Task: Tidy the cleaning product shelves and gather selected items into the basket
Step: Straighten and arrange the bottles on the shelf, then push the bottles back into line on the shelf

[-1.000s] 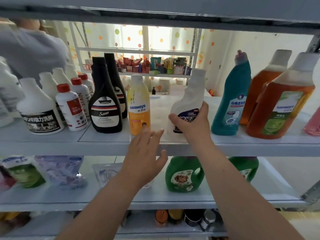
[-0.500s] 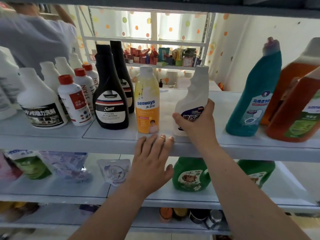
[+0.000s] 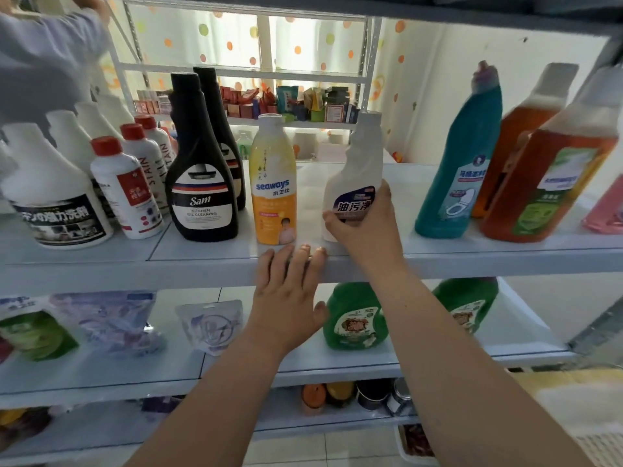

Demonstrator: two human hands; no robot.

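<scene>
Far left, above: a person's grey sleeve (image 3: 43, 62) reached toward the top of the rack, blurred.
Upper shelf (image 3: 135, 267), left end: a white bottle with a black label (image 3: 50, 197) stood in front of more white bottles; just beside it stood red-capped bottles (image 3: 124, 190), one behind another.
Left of centre: two black bottles (image 3: 200, 183) marked "Sam" stood one behind the other, upright.
Centre: a yellow bottle (image 3: 273, 183) marked "seaways" stood upright near the front edge, close to the black pair.
Left hand (image 3: 286, 298): fingers straight and close together, tips resting on the front edge of the upper shelf just in front of the yellow bottle; it held nothing.
White spray-neck bottle (image 3: 357, 176): on the upper shelf, between the yellow bottle and the teal one, apart from both, its blue label facing forward.
Right hand (image 3: 364, 227): thumb and fingers curled round the lower body of the white spray-neck bottle, covering part of the label.
Right of centre: a teal bottle (image 3: 462, 163) with an angled neck stood well apart from the held one.
Far right: two orange bottles (image 3: 553, 176) with white caps stood close together, blurred.
Lower shelf (image 3: 337, 365): soft pouches (image 3: 101, 325) lay to the left; two green jugs (image 3: 354, 318) stood to the right, one partly behind the right forearm.
</scene>
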